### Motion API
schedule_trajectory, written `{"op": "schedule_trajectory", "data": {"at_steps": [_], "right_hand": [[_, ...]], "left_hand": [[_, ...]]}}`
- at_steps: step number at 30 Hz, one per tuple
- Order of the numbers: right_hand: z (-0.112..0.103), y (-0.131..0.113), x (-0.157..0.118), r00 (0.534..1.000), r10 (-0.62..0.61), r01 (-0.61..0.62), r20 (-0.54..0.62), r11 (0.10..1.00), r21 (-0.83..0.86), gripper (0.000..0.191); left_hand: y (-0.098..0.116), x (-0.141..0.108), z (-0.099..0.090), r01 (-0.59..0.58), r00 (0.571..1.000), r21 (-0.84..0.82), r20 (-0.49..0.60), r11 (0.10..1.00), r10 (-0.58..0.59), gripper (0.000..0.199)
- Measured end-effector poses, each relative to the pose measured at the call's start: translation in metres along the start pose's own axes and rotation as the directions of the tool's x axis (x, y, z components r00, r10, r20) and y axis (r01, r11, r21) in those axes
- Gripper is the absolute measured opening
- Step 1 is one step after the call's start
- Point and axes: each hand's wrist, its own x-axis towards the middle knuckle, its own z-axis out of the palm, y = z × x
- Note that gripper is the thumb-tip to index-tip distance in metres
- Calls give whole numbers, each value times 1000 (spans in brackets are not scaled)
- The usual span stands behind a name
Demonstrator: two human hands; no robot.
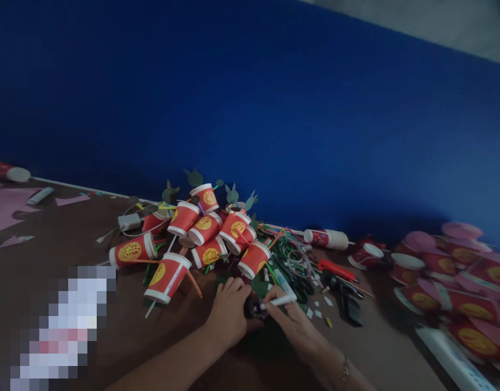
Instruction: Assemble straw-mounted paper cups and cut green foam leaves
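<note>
My left hand [229, 310] is closed, its fingers pinching a small dark round piece [253, 307] whose material I cannot make out. My right hand [293, 320] grips a white pen [283, 300], and the pen's tip meets the dark piece. Just beyond the hands lies a heap of red paper cups [168, 277] with yellow emblems and straws poking out of them. Dark green rabbit-shaped cutouts [232, 194] stand among the cups. Under and around my hands there is dark green material [266, 339], partly hidden.
Right of my hands lie a red cutter [337, 270], a black tool [350, 307], coiled wires [297, 258] and white paper scraps [317, 313]. Cups with pink tops [462, 231] and a white power strip [456, 358] are at far right. Pink paper [9, 206] lies left; a blue wall [250, 108] rises behind.
</note>
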Motion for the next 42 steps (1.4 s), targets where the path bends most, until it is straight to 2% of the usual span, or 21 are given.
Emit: {"op": "schedule_trajectory", "data": {"at_steps": [2, 4, 6, 8, 10, 11, 13, 15, 19, 25, 29, 36, 39, 42], "right_hand": [[0, -2, 4, 999, 37, -35, -33, 998, 50, 20], [0, -2, 7, 988, 74, -60, -133, 992, 107, 22], [-1, 1, 5, 970, 73, -33, -231, 985, 171, 21], [-4, 6, 0, 963, 8, 35, -270, 987, 155, 21], [-7, 11, -8, 967, -103, 101, -235, 995, -19, 20], [-9, 13, -12, 971, -165, 141, -174, 980, -142, 19], [-12, 16, -18, 965, -259, 229, -50, 916, -330, 21], [-13, 17, -23, 950, -309, 297, 36, 864, -408, 25], [-7, 12, -27, 948, -313, 310, 52, 879, -362, 26], [3, 15, -26, 973, -228, 215, -44, 955, -203, 26], [-1, 21, -25, 963, -265, 247, -48, 940, -235, 26], [-1, 20, -23, 959, -272, 240, -74, 926, -293, 23], [1, 20, -24, 960, -267, 231, -82, 924, -304, 23], [2, 17, -25, 954, -283, 238, -98, 914, -328, 26]], "left_hand": [[0, 0, 0, -3, 1000, -2, -2, 1000, 3, 49], [0, -1, 0, -2, 1000, -2, 4, 1000, 2, 50], [0, -1, 0, 5, 1000, 7, 11, 1000, -5, 49], [0, 0, 1, 10, 1000, 9, 14, 1000, -10, 47], [0, 0, 2, -2, 1000, -16, 9, 1000, 2, 44], [0, 0, 2, -12, 1000, -35, 0, 999, 12, 42], [0, 0, 3, -28, 999, -70, -33, 997, 25, 38], [0, 0, 4, -32, 997, -101, -78, 994, 25, 32], [-2, -1, 3, -42, 990, -167, -141, 985, 18, 25], [0, -6, 0, -94, 988, -115, -130, 989, 78, 31], [4, -11, -2, -100, 992, -46, -88, 994, 96, 32], [6, -12, -3, -32, 997, 28, -71, 999, 34, 36], [3, -10, -3, -16, 999, 12, -44, 1000, 16, 43], [0, -9, -2, 10, 1000, -9, -12, 1000, -10, 60]]}}
